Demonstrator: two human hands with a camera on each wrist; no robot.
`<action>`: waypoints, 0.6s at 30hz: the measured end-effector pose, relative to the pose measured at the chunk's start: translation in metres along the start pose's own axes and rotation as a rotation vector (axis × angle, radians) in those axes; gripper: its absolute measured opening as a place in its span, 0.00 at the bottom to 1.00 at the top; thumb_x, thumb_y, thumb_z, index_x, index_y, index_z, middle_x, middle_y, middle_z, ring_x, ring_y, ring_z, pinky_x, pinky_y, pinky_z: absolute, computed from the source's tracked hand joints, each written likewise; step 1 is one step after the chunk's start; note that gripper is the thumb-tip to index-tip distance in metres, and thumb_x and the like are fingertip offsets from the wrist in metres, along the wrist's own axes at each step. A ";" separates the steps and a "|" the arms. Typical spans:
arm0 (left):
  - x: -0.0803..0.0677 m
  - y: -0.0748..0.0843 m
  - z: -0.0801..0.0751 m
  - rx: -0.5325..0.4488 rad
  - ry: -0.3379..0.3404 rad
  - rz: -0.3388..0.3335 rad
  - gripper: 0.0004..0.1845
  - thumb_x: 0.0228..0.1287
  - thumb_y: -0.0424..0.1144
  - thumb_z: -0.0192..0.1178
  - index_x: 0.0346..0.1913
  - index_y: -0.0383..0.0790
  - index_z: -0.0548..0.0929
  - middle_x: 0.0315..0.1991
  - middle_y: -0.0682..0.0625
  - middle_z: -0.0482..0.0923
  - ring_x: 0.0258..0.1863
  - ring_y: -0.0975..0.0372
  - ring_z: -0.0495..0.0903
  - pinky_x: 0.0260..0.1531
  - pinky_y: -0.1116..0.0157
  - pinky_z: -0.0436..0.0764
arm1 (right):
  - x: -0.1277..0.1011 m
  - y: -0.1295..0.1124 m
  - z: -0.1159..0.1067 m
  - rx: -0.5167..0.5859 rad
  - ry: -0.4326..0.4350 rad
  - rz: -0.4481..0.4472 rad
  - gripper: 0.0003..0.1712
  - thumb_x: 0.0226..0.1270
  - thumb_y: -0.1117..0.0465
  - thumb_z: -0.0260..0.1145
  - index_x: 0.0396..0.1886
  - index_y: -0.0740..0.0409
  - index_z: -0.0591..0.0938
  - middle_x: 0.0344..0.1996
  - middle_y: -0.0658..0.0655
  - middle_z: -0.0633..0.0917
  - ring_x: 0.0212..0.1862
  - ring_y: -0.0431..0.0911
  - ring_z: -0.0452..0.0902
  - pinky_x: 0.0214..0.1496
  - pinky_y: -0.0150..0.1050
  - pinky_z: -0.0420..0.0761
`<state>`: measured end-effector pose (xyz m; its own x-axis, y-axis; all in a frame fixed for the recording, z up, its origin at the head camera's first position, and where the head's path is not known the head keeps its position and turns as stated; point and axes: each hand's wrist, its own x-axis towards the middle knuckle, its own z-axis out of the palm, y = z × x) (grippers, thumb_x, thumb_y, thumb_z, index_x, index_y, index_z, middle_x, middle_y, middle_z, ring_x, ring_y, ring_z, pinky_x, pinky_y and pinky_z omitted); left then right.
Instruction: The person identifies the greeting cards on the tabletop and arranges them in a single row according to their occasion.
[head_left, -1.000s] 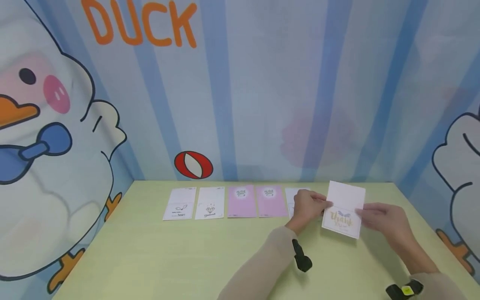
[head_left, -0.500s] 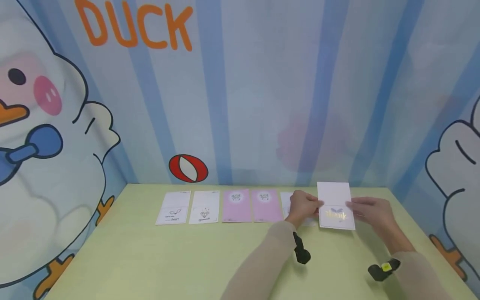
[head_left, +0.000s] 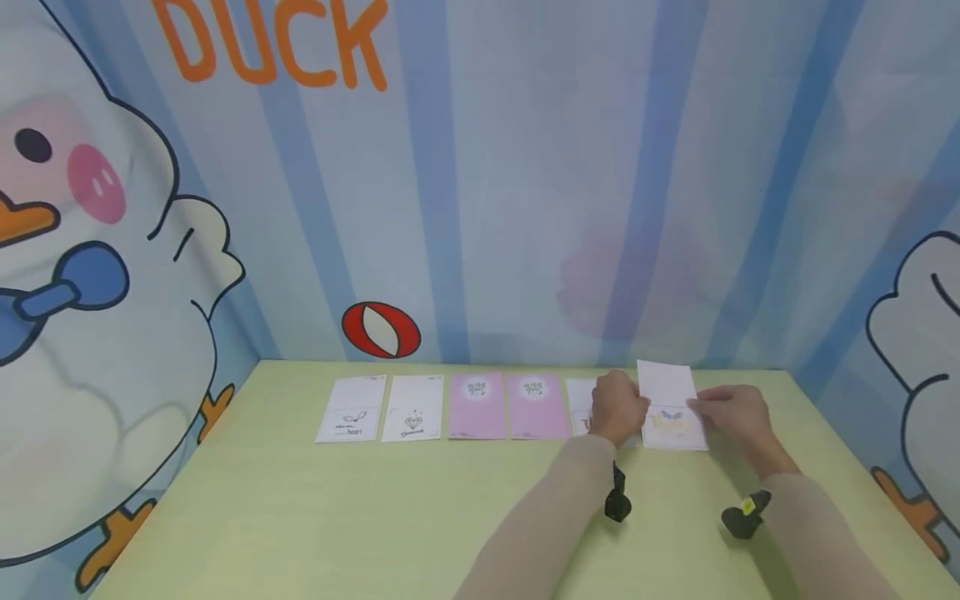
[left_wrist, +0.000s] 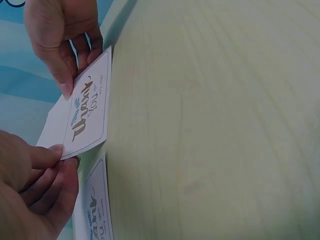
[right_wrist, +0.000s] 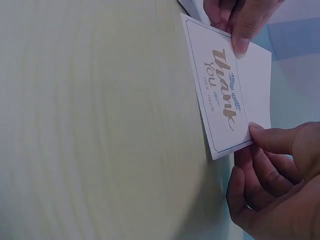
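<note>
Along the far edge of the table [head_left: 375,517], a row of cards lies flat. From the left: a white heart card [head_left: 351,408], a white diamond card [head_left: 414,407], then two pink cards [head_left: 477,406] [head_left: 537,406] side by side. Next in the row is a second white thank-you card [left_wrist: 97,210], partly covered by the left hand [head_left: 617,408]; in the head view its print is too hidden to read, and the left wrist view shows only part of the lettering.

The left hand pinches the left edge of the white "Thank You" card [head_left: 670,406] between thumb and curled fingers. This card sits at the right end of the row, near the far right corner of the table. It lies between the two hands; its near edge appears to be at the table surface, though contact cannot be confirmed. The gold lettering faces up.

The right hand [head_left: 731,412] pinches the opposite, right edge of the same card, thumb on top, fingers curled beneath.
</note>
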<state>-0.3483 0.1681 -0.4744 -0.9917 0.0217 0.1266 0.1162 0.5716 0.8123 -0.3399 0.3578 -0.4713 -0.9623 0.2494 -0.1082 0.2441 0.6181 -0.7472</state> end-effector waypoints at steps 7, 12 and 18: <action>0.003 -0.003 0.009 0.211 -0.024 0.072 0.29 0.68 0.32 0.64 0.14 0.47 0.58 0.12 0.56 0.55 0.13 0.64 0.55 0.13 0.64 0.62 | -0.002 0.002 0.001 -0.054 -0.032 -0.028 0.26 0.75 0.57 0.66 0.59 0.77 0.81 0.56 0.77 0.83 0.53 0.64 0.82 0.45 0.45 0.81; 0.008 -0.002 0.015 0.280 -0.017 0.045 0.25 0.68 0.31 0.62 0.16 0.47 0.62 0.15 0.52 0.68 0.14 0.62 0.67 0.15 0.64 0.68 | -0.005 0.000 0.005 -0.073 -0.011 -0.032 0.24 0.75 0.58 0.65 0.57 0.77 0.82 0.56 0.77 0.84 0.55 0.66 0.81 0.53 0.55 0.82; 0.009 0.000 0.018 0.300 0.036 0.015 0.27 0.69 0.28 0.60 0.15 0.48 0.60 0.13 0.52 0.68 0.12 0.61 0.68 0.12 0.64 0.66 | -0.003 -0.003 0.013 -0.090 0.018 -0.070 0.23 0.71 0.60 0.65 0.54 0.79 0.83 0.53 0.78 0.84 0.53 0.67 0.81 0.50 0.54 0.82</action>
<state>-0.3585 0.1830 -0.4837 -0.9868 0.0057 0.1616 0.1038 0.7883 0.6065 -0.3390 0.3456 -0.4774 -0.9755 0.2155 -0.0454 0.1866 0.6991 -0.6903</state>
